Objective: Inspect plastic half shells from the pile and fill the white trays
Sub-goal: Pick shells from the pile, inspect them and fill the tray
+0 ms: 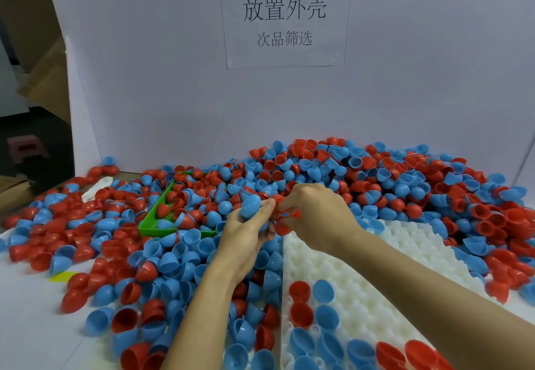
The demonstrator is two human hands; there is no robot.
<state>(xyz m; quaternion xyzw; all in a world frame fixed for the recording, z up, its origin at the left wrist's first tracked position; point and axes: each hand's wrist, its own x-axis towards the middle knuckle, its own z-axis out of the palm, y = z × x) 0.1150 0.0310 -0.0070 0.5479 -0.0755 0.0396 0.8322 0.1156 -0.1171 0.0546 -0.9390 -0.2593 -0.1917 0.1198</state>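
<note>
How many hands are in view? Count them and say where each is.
2. The left hand holds a blue shell over the pile; the right hand, beside it, pinches a red shell at the white tray's far corner. None seems hidden.

green basket (pixel 150 219) in pile | paper sign (pixel 285 16) on white board (pixel 144 80) | pink stool (pixel 26 147)

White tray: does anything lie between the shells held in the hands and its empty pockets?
Nothing visible does. The left hand holds a blue shell and the right hand a red shell right at the far-left edge of the white tray, whose bare pockets lie open beside the right forearm.
</note>
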